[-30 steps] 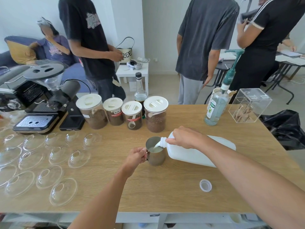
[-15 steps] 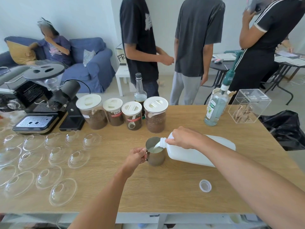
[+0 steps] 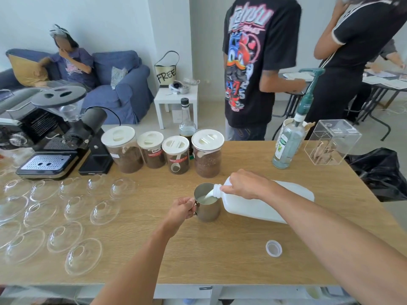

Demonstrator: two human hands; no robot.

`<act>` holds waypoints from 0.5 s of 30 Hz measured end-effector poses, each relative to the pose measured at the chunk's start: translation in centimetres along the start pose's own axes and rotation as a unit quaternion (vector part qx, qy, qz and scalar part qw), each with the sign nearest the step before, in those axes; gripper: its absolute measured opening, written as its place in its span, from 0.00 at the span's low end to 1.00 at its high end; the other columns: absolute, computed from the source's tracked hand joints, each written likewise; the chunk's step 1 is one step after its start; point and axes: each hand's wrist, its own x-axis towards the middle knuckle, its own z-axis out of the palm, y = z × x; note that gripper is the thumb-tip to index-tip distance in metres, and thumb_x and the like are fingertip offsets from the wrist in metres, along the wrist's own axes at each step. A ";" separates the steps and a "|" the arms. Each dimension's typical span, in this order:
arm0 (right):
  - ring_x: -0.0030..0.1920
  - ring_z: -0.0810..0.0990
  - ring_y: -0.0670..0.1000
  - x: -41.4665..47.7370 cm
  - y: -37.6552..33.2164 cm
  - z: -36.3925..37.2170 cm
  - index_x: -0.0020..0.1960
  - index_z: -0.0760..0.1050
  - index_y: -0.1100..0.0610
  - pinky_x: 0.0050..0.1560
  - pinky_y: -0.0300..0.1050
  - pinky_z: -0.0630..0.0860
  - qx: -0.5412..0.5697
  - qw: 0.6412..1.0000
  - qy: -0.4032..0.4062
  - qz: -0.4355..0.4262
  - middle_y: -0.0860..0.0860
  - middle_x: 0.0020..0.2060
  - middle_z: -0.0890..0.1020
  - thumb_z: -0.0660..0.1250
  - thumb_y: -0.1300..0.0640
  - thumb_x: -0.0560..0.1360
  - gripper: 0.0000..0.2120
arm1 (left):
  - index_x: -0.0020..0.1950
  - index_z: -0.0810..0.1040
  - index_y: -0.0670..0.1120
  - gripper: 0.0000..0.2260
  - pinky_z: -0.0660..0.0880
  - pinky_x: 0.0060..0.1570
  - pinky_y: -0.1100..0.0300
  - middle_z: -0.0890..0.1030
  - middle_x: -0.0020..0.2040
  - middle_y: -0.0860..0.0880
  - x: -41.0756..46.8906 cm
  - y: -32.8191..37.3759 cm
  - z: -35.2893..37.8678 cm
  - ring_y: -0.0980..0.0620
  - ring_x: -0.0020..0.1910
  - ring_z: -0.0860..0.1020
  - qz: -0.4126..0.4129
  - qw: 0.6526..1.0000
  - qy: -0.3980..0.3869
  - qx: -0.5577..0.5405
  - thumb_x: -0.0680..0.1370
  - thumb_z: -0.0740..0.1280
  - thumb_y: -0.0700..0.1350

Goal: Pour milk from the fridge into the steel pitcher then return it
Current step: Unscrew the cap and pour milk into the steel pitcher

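Behind the table, the bystander in the black printed T-shirt [image 3: 257, 62] has walked across to the right since half a second ago, while both hands and the pour look unchanged.

From the left: rows of clear glass saucers [image 3: 52, 216] lie on the pale wooden table [image 3: 220, 260], well clear of the work. The left hand [image 3: 182, 209] is wrapped shut around the handle of the small round steel pitcher [image 3: 207, 205], which stands upright near the table's middle with milk already pooled inside. A thin white stream drops into it from the neck of the white plastic milk jug [image 3: 264, 205], tipped almost flat, spout just over the pitcher's right rim. The right hand [image 3: 246, 186] clasps the jug's handle near the neck. Further right and nearer, the jug's white screw cap [image 3: 273, 248] lies open side up on the wood.

To pour well, I'd say keep that left hand bracing the pitcher, hold the stream narrow and inside the rim, and watch the level. Tipping back should be slow so no drip runs down the neck. The cap waits for closing before the fridge.
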 end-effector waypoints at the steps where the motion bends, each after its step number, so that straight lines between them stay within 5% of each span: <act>1: 0.30 0.67 0.53 0.0 0.0 0.0 0.35 0.67 0.58 0.32 0.47 0.61 -0.002 1.000 -0.001 0.000 0.52 0.32 0.71 0.57 0.41 0.79 0.23 | 0.32 0.68 0.45 0.21 0.60 0.34 0.62 0.66 0.25 0.55 0.0 0.0 0.0 0.54 0.29 0.60 0.000 1.000 -0.001 0.001 0.85 0.56 0.39; 15: 0.28 0.64 0.52 0.1 0.1 0.2 0.33 0.63 0.57 0.31 0.46 0.60 0.002 1.000 -0.002 0.011 0.51 0.29 0.68 0.57 0.41 0.79 0.23 | 0.30 0.69 0.46 0.22 0.60 0.35 0.61 0.66 0.25 0.56 0.2 -0.2 0.0 0.55 0.28 0.60 -0.010 1.000 0.013 0.001 0.85 0.56 0.39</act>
